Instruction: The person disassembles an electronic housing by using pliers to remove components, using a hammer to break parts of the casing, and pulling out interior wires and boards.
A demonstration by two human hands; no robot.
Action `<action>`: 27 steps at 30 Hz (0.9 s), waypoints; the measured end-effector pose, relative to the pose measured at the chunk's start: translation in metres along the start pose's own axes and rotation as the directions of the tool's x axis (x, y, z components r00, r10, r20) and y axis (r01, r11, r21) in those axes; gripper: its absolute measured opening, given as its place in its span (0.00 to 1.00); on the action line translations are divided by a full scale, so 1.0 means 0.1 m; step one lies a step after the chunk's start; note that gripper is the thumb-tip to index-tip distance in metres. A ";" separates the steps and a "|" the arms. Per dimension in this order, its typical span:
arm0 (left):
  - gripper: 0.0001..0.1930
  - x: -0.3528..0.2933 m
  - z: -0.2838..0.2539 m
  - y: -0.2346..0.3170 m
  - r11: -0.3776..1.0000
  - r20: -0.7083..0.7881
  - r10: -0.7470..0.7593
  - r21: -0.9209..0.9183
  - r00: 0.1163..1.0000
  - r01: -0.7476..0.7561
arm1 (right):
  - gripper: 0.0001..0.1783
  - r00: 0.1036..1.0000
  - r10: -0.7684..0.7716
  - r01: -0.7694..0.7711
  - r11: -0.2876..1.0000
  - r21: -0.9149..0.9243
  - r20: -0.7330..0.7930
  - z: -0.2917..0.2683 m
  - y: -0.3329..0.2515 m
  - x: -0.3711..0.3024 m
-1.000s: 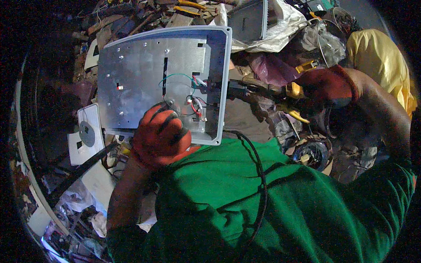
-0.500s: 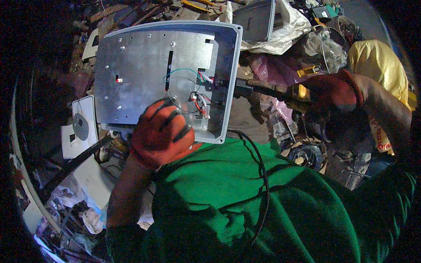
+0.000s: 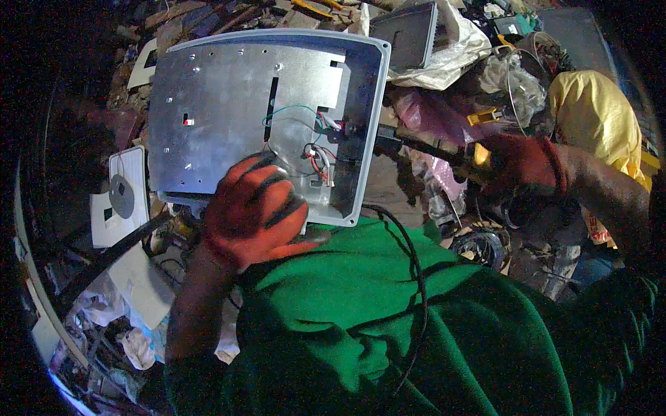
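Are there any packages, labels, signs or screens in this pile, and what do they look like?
Flat screen-like panel: top centre behind the grey housing, dark face, pale frame, tilted.
White plastic bag: right of that panel, crumpled.
Yellow sack: far right, bulging.
No readable labels or signs.

Upper centre of frame: grey open metal-lined plastic enclosure. Against its lower edge, left hand; at its right edge, yellow-handled screwdriver, gripped by right hand at right. Left of enclosure: flat white panel.
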State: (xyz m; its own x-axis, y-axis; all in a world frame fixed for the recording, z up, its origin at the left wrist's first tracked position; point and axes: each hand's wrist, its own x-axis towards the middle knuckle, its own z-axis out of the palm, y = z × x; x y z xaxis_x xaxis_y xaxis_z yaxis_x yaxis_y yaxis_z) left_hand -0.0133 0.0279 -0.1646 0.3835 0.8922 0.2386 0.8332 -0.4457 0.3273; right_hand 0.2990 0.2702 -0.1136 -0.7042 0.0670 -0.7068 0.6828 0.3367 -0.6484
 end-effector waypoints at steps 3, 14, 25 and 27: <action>0.22 -0.03 -0.06 -0.10 0.954 -0.318 -0.297 -0.067 0.900 0.291 | 0.27 1.000 0.015 -0.016 1.000 -0.018 -0.016 0.03 -0.11 -0.03; 0.24 -1.38 -0.26 -1.66 0.413 0.156 -0.852 0.789 0.500 0.456 | 0.24 0.992 0.061 -0.088 0.963 0.255 0.111 0.01 0.14 0.03; 0.21 -1.11 0.05 -2.19 0.510 -0.026 -0.804 0.484 0.594 0.711 | 0.17 0.988 0.147 -0.151 0.984 -0.090 -0.052 0.26 0.00 -0.04; 0.21 -1.06 0.08 -2.24 0.531 -0.035 -0.788 0.469 0.615 0.706 | 0.17 0.988 0.126 -0.134 0.987 -0.094 -0.086 0.31 0.08 -0.10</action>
State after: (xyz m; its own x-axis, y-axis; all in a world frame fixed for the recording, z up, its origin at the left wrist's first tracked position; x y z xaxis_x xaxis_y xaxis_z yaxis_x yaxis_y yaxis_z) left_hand -0.2374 0.0338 -0.2707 -0.4342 0.8973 -0.0796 0.8997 0.4277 -0.0867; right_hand 0.3176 0.2429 -0.1203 -0.6265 0.1895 -0.7560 0.7499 0.4111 -0.5183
